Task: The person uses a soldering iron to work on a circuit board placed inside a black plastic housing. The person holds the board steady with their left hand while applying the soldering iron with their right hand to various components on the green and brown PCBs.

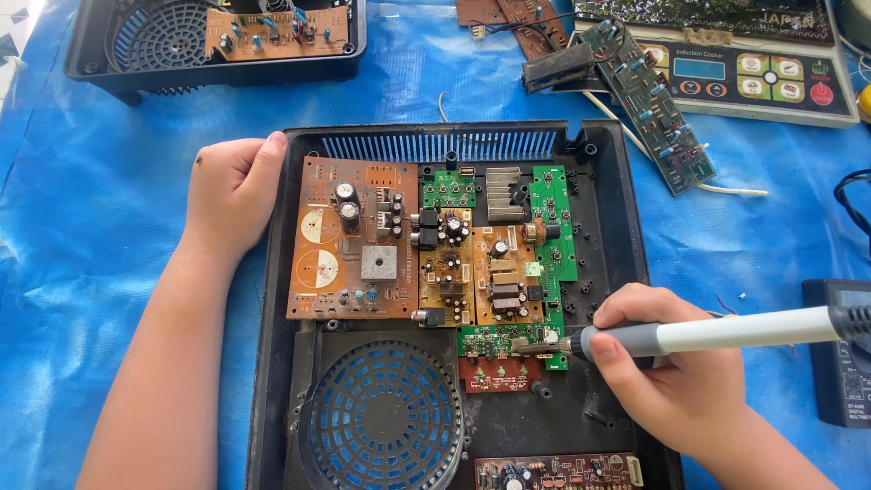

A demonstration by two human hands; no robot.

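— What's the biggest thing on the blue worktop?

— The black plastic casing, open side up, boards laid across its upper half and a round fan grille low on the left. It looks rigid and light enough to slide, which is likely why the left hand rests on its upper left edge, fingers curled shut, thumb on the rim, forearm running down the left side.

— And the boards?

— A large brown circuit board, then smaller brown and green ones beside it. Thin, stiff, fragile; best held by the edges.

— The tool?

— A soldering iron, slim and light, its tip on the small green board at the casing's middle. The right hand comes in from the lower right, fingers closed round the grey grip like a pen.
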